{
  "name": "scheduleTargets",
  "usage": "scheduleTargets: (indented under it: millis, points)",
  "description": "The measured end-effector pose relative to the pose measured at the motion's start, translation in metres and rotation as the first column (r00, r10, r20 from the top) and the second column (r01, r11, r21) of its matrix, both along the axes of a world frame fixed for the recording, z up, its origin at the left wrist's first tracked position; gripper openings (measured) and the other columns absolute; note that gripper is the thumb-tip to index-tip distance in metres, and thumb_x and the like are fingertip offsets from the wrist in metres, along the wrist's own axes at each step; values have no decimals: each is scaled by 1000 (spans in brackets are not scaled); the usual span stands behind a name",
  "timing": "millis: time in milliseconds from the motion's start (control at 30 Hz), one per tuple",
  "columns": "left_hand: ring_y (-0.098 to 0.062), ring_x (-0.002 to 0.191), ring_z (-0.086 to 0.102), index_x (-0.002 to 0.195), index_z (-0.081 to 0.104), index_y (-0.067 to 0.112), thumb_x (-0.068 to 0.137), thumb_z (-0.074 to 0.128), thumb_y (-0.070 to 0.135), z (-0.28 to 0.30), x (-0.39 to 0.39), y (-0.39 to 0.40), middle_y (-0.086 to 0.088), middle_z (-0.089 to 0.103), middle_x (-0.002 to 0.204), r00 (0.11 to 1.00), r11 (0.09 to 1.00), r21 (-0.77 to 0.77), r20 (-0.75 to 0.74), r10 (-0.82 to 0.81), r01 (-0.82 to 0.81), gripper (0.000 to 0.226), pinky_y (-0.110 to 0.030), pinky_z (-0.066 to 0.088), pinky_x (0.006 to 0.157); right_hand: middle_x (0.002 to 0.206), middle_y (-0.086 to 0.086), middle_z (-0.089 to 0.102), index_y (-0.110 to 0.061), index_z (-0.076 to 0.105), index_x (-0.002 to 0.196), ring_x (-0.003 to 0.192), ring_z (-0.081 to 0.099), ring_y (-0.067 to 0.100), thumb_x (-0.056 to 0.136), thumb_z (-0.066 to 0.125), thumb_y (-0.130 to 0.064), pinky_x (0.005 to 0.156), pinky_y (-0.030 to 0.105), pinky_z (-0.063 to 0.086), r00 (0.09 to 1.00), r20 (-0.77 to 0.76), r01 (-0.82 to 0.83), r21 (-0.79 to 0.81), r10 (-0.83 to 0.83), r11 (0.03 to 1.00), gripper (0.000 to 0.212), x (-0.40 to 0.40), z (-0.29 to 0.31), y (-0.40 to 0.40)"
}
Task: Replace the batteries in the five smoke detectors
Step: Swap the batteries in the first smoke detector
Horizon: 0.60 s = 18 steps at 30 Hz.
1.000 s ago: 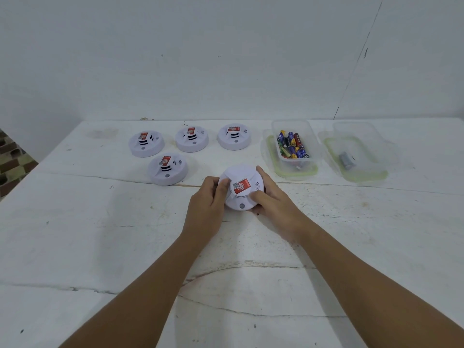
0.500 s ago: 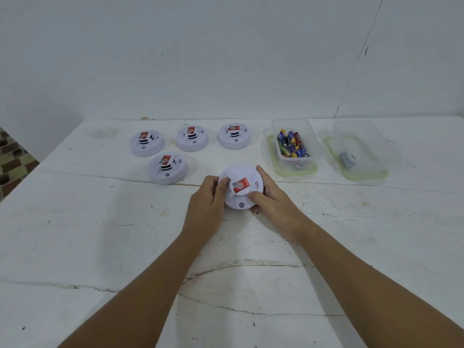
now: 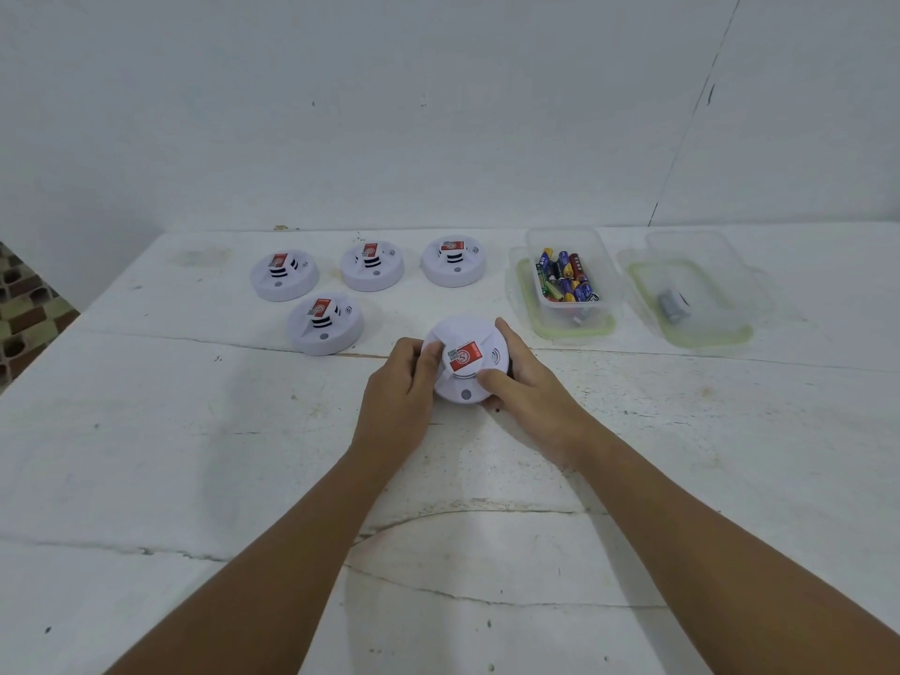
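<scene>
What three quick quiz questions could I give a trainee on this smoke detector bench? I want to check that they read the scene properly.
1. How many smoke detectors stand untouched on the table?
2. True or false: the container of mixed batteries lies to the left of the detectors.
3. Which hand grips the held detector? A) left hand only B) right hand only C) both

Key:
1. Four: three in the back row and one in front.
2. False; it sits to their right, beside the nearly empty container.
3. C; the left hand and right hand both hold it.
</scene>
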State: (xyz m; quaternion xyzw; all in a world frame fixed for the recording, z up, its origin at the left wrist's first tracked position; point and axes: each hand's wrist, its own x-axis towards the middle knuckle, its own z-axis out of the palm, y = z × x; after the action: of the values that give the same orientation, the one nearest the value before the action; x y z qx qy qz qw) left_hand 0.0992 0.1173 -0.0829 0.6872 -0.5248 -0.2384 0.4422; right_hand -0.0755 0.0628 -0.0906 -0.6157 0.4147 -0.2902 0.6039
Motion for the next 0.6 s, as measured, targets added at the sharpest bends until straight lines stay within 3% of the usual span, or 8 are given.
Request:
scheduleTargets:
  millis: [100, 200, 600]
  points:
    - [-10, 73, 59, 105, 61, 19, 109, 40, 48, -1, 1, 0, 3, 68, 86, 1000, 1000, -2, 8, -1, 1, 36, -21, 44, 62, 150, -13, 56, -35, 17, 166, 131, 58, 9, 90, 64, -32, 100, 32, 54, 1000, -15, 25, -23, -25, 999, 89, 0, 3, 3]
    - [-6, 70, 56, 105, 61, 17, 109, 40, 46, 0, 0, 0, 4, 66, 84, 1000, 1000, -1, 16, 1, -1, 36, -14, 41, 58, 150, -17, 55, -36, 14, 166, 132, 57, 6, 83, 67, -45, 114, 45, 48, 999, -29, 27, -46, -28, 999, 98, 1, 5, 4]
    - [-3, 66, 52, 99, 59, 17, 110, 39, 46, -1, 0, -2, 3, 64, 82, 999, 1000, 4, 53, 9, -9, 36, -16, 40, 57, 151, -18, 55, -31, 10, 167, 135, 56, 4, 86, 70, -46, 119, 43, 43, 1000, 8, -4, -49, 4, 999, 102, 1, 7, 5]
